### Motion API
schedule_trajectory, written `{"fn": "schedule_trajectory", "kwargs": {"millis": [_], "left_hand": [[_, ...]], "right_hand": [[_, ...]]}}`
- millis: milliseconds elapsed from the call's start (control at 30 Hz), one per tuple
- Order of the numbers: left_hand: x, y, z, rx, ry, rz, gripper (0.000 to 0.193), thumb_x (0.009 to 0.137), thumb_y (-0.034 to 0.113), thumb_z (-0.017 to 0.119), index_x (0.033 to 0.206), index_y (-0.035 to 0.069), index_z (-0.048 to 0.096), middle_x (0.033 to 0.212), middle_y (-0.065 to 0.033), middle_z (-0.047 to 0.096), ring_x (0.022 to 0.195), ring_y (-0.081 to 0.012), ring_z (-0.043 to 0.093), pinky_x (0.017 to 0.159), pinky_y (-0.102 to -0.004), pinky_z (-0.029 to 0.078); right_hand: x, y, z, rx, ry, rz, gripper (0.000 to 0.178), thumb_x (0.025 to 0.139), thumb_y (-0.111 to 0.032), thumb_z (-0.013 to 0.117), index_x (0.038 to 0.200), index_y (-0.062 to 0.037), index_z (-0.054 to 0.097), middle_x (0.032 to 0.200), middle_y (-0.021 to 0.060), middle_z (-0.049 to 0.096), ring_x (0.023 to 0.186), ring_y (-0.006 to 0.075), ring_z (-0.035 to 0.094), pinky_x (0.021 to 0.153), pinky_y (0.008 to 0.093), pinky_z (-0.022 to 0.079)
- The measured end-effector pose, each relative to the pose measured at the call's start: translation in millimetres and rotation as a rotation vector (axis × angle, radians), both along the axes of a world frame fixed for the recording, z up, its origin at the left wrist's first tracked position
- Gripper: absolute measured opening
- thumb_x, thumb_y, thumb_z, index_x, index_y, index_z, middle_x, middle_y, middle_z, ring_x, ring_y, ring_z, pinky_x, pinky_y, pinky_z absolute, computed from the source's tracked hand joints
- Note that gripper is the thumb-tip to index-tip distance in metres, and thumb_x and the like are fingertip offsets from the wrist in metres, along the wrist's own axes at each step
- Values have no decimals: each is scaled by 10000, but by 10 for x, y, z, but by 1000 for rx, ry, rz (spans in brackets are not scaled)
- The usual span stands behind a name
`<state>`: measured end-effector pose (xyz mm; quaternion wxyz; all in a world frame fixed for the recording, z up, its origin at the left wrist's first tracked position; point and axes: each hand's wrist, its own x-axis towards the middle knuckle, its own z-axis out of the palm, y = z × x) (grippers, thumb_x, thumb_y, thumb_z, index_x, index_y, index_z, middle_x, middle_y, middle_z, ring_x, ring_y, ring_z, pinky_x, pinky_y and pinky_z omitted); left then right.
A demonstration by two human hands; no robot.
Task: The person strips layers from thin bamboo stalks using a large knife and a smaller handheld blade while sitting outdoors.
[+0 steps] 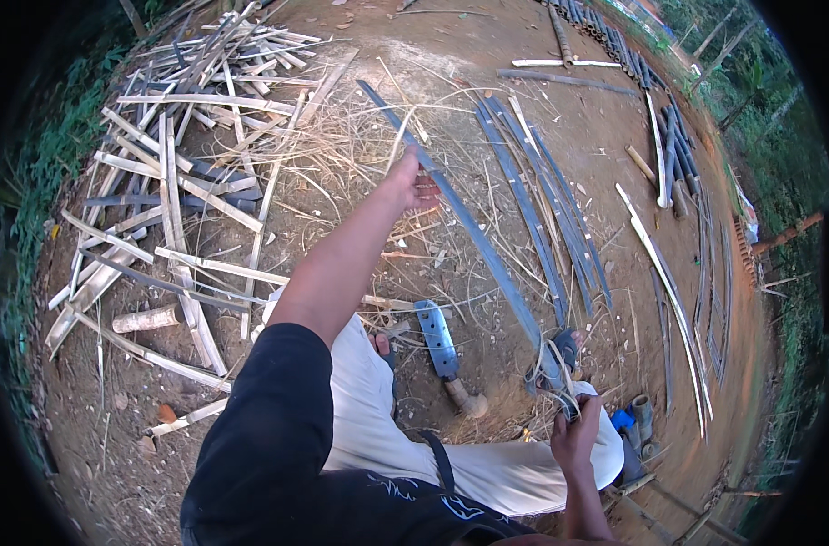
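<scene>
A long dark bamboo strip [476, 238] slants from the upper middle down toward my right knee. My left hand [412, 182], with the arm stretched out, is closed around the strip's far part. By the knee my right hand [575, 429] is closed; what its fingers hold is mostly hidden, with a dark, shiny edge showing above them. Pale curled shavings [552, 369] bunch around the strip's near end, just beyond that hand. On the ground between my feet lies a machete [435, 337] with a broad blade with holes and a wooden handle [466, 399].
Several dark bamboo strips [532, 200] lie to the right of the held one. A big heap of pale split bamboo [173, 173] covers the left side. Shavings [332, 155] litter the ground ahead. Bamboo poles [673, 150] and a pale strip [664, 291] lie farther right.
</scene>
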<state>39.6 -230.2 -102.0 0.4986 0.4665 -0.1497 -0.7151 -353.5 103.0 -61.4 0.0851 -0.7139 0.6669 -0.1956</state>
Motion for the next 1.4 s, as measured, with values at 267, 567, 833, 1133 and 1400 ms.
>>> {"fn": "schedule_trajectory", "kwargs": {"millis": [267,567,833,1133,1400], "left_hand": [[304,131,757,-451,215,264,473,1050,462,222,935,83,480,812,-101,577,750,-237,629,819,-430,573],[1325,440,1050,-826,11,730,506,987,598,360,901,107,447,650,3,371,578,-156,410,676,-416,495],[1530,738,1297,-967,-11,722,538,978,609,365,870,96,487,714,-47,473,622,-192,452,871,-556,482],[1532,498,939,-418,362,914,424,1020,441,272,774,132,427,639,-3,419,555,-160,423,766,-540,480],[1942,412,526,-356,427,884,492,1030,462,209,791,93,430,604,-2,397,500,-142,375,636,-403,484]], "right_hand": [[75,-231,-395,-108,-113,50,514,655,63,719,1081,21,433,1021,212,439,902,412,485,791,451,419],[-250,-2385,-1329,76,128,-30,257,828,-148,683,1010,11,596,931,276,650,894,454,631,785,505,501],[-1318,-3473,-1290,45,-221,-625,456,920,-345,545,1117,62,598,1008,308,653,945,440,653,817,519,514],[-92,-2720,25,-65,304,-42,599,888,-383,649,1310,26,537,1316,289,520,1219,445,504,1069,483,377],[-135,-2157,979,284,-536,31,469,1010,-389,486,1241,-1,613,1031,115,693,1074,185,619,954,360,457]]}}
